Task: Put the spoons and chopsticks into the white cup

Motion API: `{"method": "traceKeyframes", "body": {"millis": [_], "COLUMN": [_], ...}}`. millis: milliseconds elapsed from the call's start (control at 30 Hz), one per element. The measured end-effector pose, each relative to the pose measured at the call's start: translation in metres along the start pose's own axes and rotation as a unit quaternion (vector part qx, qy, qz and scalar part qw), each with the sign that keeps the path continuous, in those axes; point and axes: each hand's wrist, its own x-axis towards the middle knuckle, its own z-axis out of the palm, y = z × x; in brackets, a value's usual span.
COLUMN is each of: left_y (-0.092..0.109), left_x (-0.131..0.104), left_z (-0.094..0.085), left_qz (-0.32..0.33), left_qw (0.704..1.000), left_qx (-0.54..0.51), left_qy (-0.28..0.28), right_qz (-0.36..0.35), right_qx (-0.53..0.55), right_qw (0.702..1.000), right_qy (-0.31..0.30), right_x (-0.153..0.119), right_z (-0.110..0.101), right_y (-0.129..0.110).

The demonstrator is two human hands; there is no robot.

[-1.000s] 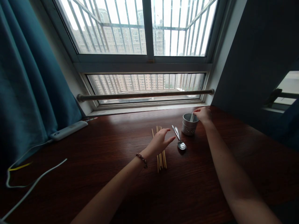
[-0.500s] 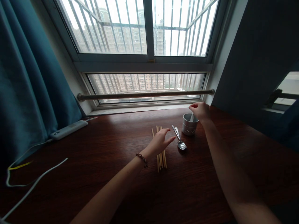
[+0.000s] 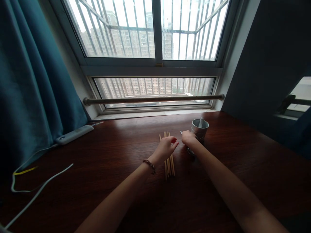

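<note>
Hiding most of the shiny metal spoons (image 3: 190,150), the right hand (image 3: 188,138) rests on them; its grip is unclear. Thin wooden chopsticks (image 3: 169,161) point near-to-far under the loosely open left hand (image 3: 166,147), left of the grey metal cup (image 3: 199,128).

Left hand (image 3: 166,148) palm down, fingers loosely spread, beaded wrist, right hand (image 3: 188,138) lowered beside it, fingers curled

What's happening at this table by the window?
A person is sorting cutlery on a dark wooden table. The right hand reaches onto the spoons lying beside a metal holder, which has one utensil in it. The left hand hovers open over a bundle of wooden chopsticks.
</note>
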Motion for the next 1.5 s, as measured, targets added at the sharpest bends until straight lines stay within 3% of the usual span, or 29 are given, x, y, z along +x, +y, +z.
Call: {"method": "traceKeyframes", "body": {"millis": [100, 200, 333, 533, 767, 1000, 1067, 1133, 1267, 1333, 1400, 1500], "left_y": [-0.003, -0.009, -0.020, -0.030, -0.028, -0.019, -0.015, -0.011, -0.003, 0.000, 0.002, 0.005], "left_x": [0.001, 0.003, 0.008, 0.012, 0.011, 0.012, 0.012, 0.012, 0.012, 0.012, 0.012, 0.011], "left_z": [0.000, 0.001, 0.005, -0.007, -0.017, -0.026, -0.028, -0.031, -0.035, -0.035, -0.034, -0.031], "left_qz": [-0.016, -0.078, -0.174, -0.236, -0.211, -0.164, -0.159, -0.155, -0.145, -0.138, -0.134, -0.131], "left_qw": [1.000, 0.991, 0.952, 0.893, 0.849, 0.809, 0.808, 0.808, 0.805, 0.808, 0.811, 0.819], "left_qx": [-0.013, -0.113, -0.253, -0.378, -0.482, -0.555, -0.554, -0.552, -0.552, -0.550, -0.547, -0.539], "left_qy": [0.000, 0.000, -0.002, 0.058, 0.061, 0.103, 0.118, 0.138, 0.163, 0.161, 0.157, 0.149], "right_qz": [-0.007, -0.042, -0.099, -0.200, -0.211, -0.219, -0.223, -0.215, -0.158, -0.125, -0.096, -0.056], "right_qx": [-0.003, 0.010, 0.069, 0.203, 0.318, 0.419, 0.446, 0.491, 0.532, 0.494, 0.473, 0.482], "right_qw": [1.000, 0.999, 0.990, 0.954, 0.920, 0.876, 0.865, 0.844, 0.763, 0.742, 0.744, 0.772], "right_qy": [-0.008, -0.026, -0.067, -0.093, -0.092, -0.089, -0.057, 0.031, 0.331, 0.437, 0.462, 0.410], "right_x": [0.004, 0.005, -0.005, -0.031, -0.049, -0.059, -0.060, -0.061, -0.053, -0.043, -0.031, -0.009], "right_z": [0.002, 0.002, -0.002, -0.015, -0.028, -0.042, -0.053, -0.069, -0.096, -0.102, -0.100, -0.088], "right_y": [0.004, 0.004, -0.004, -0.021, -0.026, -0.022, -0.014, 0.001, 0.046, 0.067, 0.082, 0.091]}}
